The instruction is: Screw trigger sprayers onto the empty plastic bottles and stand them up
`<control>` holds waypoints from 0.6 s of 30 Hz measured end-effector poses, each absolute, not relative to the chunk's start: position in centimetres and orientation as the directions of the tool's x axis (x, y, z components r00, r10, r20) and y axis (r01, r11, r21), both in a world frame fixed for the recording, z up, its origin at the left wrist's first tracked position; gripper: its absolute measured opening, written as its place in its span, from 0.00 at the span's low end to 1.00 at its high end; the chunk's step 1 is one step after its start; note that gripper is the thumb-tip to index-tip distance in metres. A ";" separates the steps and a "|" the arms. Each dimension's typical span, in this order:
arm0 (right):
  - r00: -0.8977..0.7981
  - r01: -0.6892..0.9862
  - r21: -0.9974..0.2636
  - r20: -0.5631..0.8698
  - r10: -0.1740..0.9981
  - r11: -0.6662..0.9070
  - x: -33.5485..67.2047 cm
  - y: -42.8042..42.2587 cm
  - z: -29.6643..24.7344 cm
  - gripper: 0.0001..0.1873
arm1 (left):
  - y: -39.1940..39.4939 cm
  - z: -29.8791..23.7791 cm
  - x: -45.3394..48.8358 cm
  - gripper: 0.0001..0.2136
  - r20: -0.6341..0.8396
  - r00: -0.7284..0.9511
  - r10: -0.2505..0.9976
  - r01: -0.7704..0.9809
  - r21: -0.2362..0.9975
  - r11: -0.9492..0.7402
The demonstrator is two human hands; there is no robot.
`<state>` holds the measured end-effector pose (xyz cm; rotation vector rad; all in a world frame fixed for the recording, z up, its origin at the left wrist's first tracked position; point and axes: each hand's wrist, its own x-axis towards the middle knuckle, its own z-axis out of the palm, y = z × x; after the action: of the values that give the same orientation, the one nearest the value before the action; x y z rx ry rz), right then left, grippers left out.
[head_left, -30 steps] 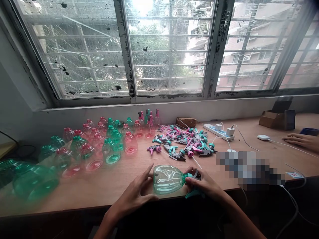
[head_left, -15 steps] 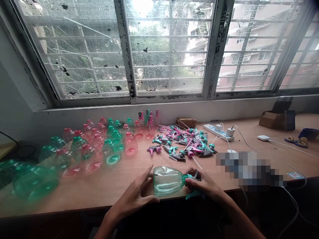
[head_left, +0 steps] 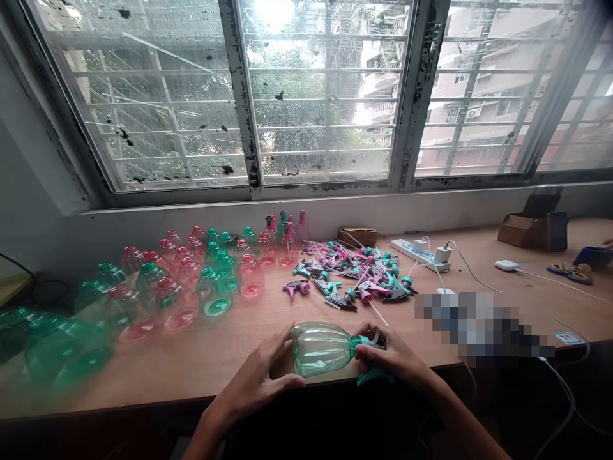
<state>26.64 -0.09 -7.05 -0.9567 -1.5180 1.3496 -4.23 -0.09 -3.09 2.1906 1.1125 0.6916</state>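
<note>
A clear green spray bottle [head_left: 320, 348] lies on its side in the air at the table's front edge, its base to the left. My left hand [head_left: 261, 374] cups the base, thumb below and fingers above. My right hand [head_left: 390, 351] is closed around the teal-and-black trigger spray head [head_left: 371, 375] at the bottle's neck; the palm and fingers hide part of it. Beyond my hands lies a pile of pink, teal and black trigger heads [head_left: 357, 271], with one pink trigger head [head_left: 297, 289] at its near left side.
Green and pink open bottles [head_left: 179, 297] crowd the left side. Several bottles with trigger heads [head_left: 288, 246] stand at the back. Rightward are a brown pouch [head_left: 358, 236], power strip [head_left: 416, 252], cables, cardboard box [head_left: 524, 231] and a blurred patch. Another person's fingertips [head_left: 608, 243] show at the right edge.
The bottle has shifted slightly left, and my left hand's fingers have come closer around its base. Another person's fingertips have appeared at the right edge.
</note>
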 end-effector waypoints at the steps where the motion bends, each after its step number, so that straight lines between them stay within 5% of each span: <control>1: -0.331 -0.004 -0.992 0.117 0.936 0.123 26.6 -0.1 -7.1 0.20 | -0.1 -3.1 -4.3 0.41 0.179 0.519 0.836 0.543 0.687 -0.484; 9: -0.320 -0.036 -0.994 0.113 0.941 0.107 26.6 0.0 -7.3 0.18 | 0.1 -4.0 -4.4 0.46 0.194 0.523 0.830 0.495 0.724 -0.481; 14: -0.327 -0.023 -0.992 0.125 0.937 0.125 26.6 0.0 -7.5 0.17 | 0.2 -3.5 -4.4 0.41 0.217 0.526 0.822 0.563 0.636 -0.528; 18: -0.318 -0.030 -0.991 0.133 0.939 0.130 26.7 0.2 -7.7 0.17 | 0.2 -4.1 -4.4 0.40 0.229 0.498 0.836 0.525 0.688 -0.501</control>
<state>26.70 0.24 -7.73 -0.9307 -1.4973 1.3417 -4.41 0.18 -4.09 2.2008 1.1147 0.7517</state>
